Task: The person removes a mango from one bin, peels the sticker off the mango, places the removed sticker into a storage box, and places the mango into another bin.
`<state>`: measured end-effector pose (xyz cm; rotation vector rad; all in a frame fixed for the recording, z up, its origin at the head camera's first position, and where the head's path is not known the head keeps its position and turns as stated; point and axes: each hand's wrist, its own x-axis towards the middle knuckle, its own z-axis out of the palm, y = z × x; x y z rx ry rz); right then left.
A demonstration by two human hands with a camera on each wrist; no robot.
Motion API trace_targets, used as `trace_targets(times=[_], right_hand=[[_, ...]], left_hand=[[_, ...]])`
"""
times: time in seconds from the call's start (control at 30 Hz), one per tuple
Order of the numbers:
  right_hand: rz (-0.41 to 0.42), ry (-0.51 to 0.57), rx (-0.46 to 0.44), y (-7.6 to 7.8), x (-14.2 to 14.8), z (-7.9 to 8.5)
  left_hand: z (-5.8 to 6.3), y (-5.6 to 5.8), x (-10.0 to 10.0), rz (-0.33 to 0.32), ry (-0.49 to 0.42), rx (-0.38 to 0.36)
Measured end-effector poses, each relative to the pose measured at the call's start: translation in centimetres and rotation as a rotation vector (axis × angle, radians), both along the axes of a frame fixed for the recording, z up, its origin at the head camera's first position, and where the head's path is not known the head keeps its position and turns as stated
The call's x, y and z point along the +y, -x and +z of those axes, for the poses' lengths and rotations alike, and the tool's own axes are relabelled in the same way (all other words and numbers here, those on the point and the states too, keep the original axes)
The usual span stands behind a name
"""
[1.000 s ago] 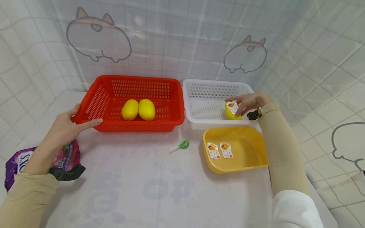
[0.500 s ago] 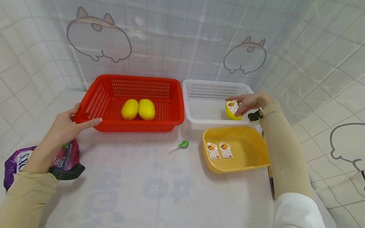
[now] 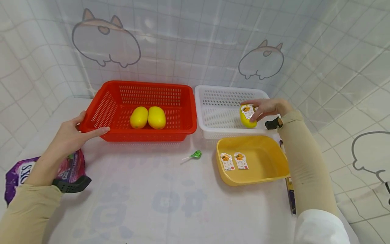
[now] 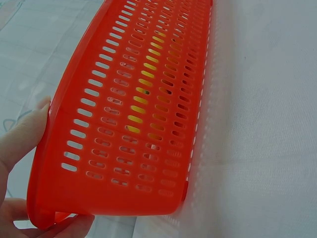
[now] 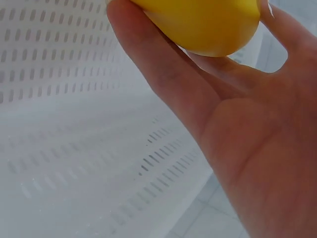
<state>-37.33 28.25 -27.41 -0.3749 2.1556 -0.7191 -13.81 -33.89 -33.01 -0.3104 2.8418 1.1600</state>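
Note:
In the head view, my left hand grips the near left corner of a red slotted basket. The left wrist view has the thumb on its rim and fingers around the corner. Two smooth yellow mangoes lie side by side inside. My right hand holds another mango, tilted, within the white slotted basket. A white label with a fruit picture is on this mango. The right wrist view shows the mango between thumb and fingers, its top out of frame.
A yellow tub bearing two fruit labels stands before the white basket. A green lollipop lies mid-table. A purple bag lies beneath the left wrist. A dark narrow package shows partly behind the right forearm.
The mango in my right hand has tilted and shifted slightly up and left. My right forearm has swung a little to the right, uncovering the dark package. My left hand stays put.

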Motion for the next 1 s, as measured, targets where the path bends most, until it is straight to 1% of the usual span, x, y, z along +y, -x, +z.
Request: trace_targets(times=[0.07,0.33,0.53,0.63,0.77,0.87,1.0], right_hand=[[-0.014,0.004,0.011,-0.2,-0.1,0.2],[-0.020,0.025,0.063,-0.8,-0.2,0.5],[-0.044,0.054,0.085,-1.6,-0.3,0.7],[-0.053,0.073,0.116,-2.0,-0.4,0.9],[-0.092,0.101,0.154,-2.8,-0.5,1.1],[-0.128,0.126,0.161,-3.4,-0.6,1.2],[-0.156,0.141,0.180,-4.0,-0.8,1.3]], left_hand=[[0.0,0.0,0.1,0.003,-0.005,-0.002],[0.0,0.1,0.1,0.002,-0.002,-0.007],[-0.1,0.2,0.1,0.002,-0.001,-0.009],[-0.2,0.2,0.0,0.003,0.005,-0.008],[-0.1,0.1,-0.1,0.003,0.012,-0.006],[-0.1,0.1,-0.1,0.001,0.009,-0.009],[-0.1,0.1,-0.1,-0.003,0.002,-0.009]])
